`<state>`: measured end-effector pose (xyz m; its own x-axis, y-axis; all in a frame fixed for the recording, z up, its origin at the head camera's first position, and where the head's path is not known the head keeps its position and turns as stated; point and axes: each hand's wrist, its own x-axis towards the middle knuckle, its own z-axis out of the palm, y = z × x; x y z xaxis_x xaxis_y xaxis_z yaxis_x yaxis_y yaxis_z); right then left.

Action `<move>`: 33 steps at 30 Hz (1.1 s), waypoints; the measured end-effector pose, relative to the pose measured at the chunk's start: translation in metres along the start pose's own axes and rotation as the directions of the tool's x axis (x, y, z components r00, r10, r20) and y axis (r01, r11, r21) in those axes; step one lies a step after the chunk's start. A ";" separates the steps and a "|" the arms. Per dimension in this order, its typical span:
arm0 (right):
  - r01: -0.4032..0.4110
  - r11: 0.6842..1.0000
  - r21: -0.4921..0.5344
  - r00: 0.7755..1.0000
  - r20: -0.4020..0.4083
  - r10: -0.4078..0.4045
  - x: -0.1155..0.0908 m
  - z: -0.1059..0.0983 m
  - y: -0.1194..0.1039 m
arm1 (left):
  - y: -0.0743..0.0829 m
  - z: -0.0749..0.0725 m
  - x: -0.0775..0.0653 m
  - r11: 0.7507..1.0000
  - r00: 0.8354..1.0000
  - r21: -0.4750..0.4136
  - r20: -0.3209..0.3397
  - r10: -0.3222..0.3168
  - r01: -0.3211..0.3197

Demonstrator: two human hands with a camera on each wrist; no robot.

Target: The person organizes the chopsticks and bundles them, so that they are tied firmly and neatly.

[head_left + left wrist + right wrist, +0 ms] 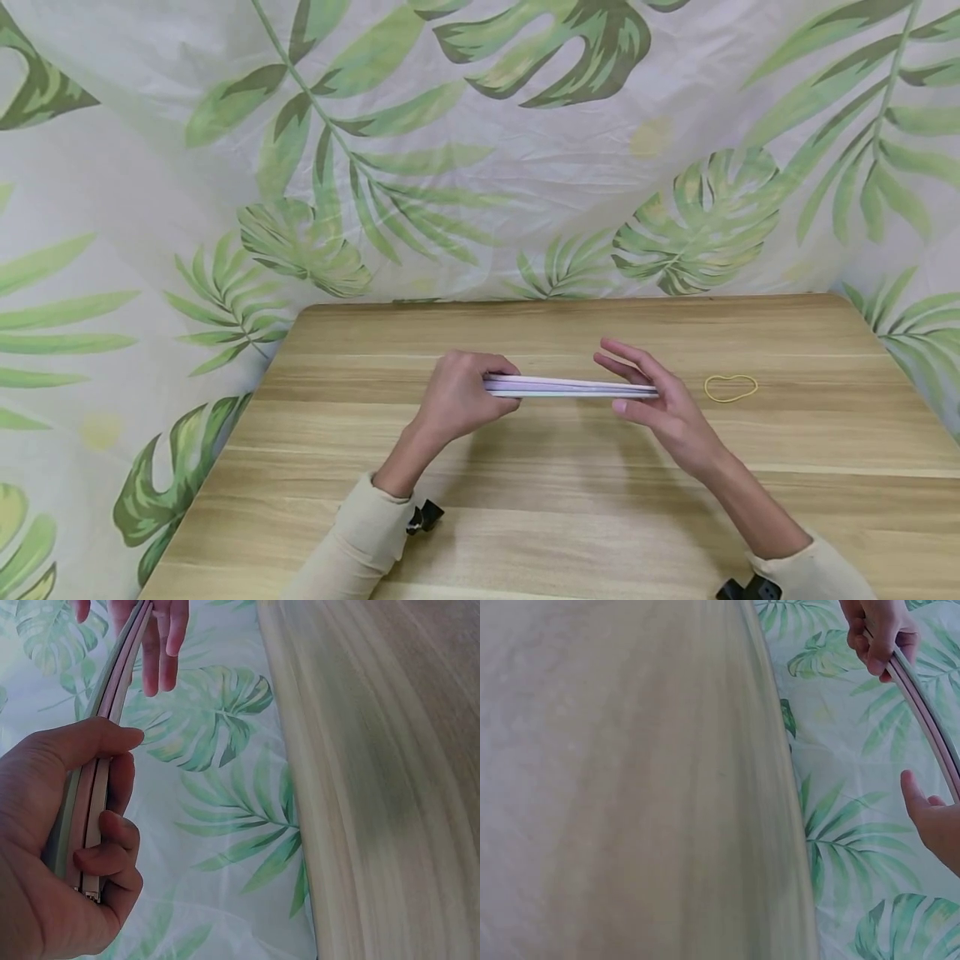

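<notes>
Pink-and-green stack [573,388], long axis left to right, left hand [456,393] gripping one end, right hand [673,417] unclenched at the other.

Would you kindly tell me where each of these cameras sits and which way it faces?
Head: on the head, facing forward and down at the table, leafy cloth behind; both sleeves, the left hand and the right hand show.
Left wrist: on that wrist, looking along the thin stack; the left hand grips it up close, the right hand partly shows beyond.
Right wrist: on that wrist, looking across the table; the right hand shows partly, at the right edge, the left hand farther off.
Both wrist views share the thin stack.
</notes>
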<state>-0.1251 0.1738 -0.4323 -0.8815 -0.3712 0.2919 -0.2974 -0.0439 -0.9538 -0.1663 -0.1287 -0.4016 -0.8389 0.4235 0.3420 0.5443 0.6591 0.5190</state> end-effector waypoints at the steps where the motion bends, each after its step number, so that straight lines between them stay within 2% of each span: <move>1: -0.007 1.000 -0.002 1.000 -0.004 0.007 0.000 0.000 0.001 | 0.000 0.001 0.000 1.000 1.000 0.003 -0.005 0.002 -0.002; 7: -0.047 0.999 -0.001 0.999 -0.019 0.047 -0.001 0.000 0.003 | 0.002 0.003 0.001 1.000 1.000 0.014 -0.011 0.010 -0.010; 11: -0.031 0.999 -0.033 1.000 0.002 0.031 -0.001 -0.003 0.001 | 0.002 0.001 0.002 0.998 1.000 0.057 -0.017 0.022 -0.021; 15: -0.005 0.998 -0.064 0.999 0.043 0.008 -0.001 -0.010 -0.002 | 0.002 -0.001 0.002 0.998 1.000 0.064 -0.024 0.007 -0.005; 19: 0.000 0.998 -0.055 1.000 0.021 0.001 -0.004 -0.036 -0.004 | 0.001 0.001 0.001 0.998 1.000 0.054 -0.006 -0.009 0.010; 21: -0.057 0.989 -0.136 0.998 -0.040 0.052 -0.008 -0.059 -0.004 | 0.000 0.001 0.001 0.998 1.000 0.058 -0.002 -0.016 0.016; 22: -0.105 0.972 -0.209 0.993 -0.075 0.091 -0.010 -0.073 -0.004 | 0.000 0.001 0.001 0.998 1.000 0.064 0.000 -0.018 0.018; 23: -0.169 0.942 -0.291 0.984 -0.109 0.143 -0.012 -0.086 -0.004 | -0.001 0.001 0.001 0.998 1.000 0.067 0.000 -0.022 0.022; 24: -0.230 0.898 -0.375 0.972 -0.136 0.192 -0.015 -0.100 -0.003 | -0.001 0.001 0.001 0.997 1.000 0.070 0.000 -0.026 0.026; 26: -0.321 0.777 -0.541 0.947 -0.170 0.273 -0.019 -0.125 0.002 | -0.001 0.001 0.000 0.997 0.999 0.076 0.001 -0.033 0.033; 27: -0.333 0.718 -0.611 0.941 -0.173 0.290 -0.020 -0.135 0.006 | -0.001 0.000 0.000 0.996 0.999 0.076 0.004 -0.037 0.036; 28: -0.328 0.665 -0.671 0.940 -0.161 0.301 -0.022 -0.144 0.009 | -0.001 0.000 0.000 0.996 0.999 0.075 0.008 -0.040 0.039; 30: -0.283 0.582 -0.762 0.947 -0.125 0.296 -0.024 -0.156 0.018 | -0.001 0.000 0.000 0.996 0.999 0.073 0.016 -0.046 0.045; 31: -0.251 0.547 -0.799 0.953 -0.107 0.282 -0.024 -0.161 0.022 | -0.001 0.001 0.000 0.996 0.999 0.072 0.020 -0.048 0.046; 33: -0.184 0.497 -0.848 0.968 -0.069 0.241 -0.025 -0.166 0.029 | -0.002 0.002 -0.001 0.997 0.998 0.068 0.027 -0.049 0.047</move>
<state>-0.1727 0.3359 -0.4549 -0.9503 -0.3061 0.0575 -0.2966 0.8333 -0.4665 -0.1666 -0.1290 -0.4039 -0.8645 0.4071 0.2950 0.5024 0.7193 0.4797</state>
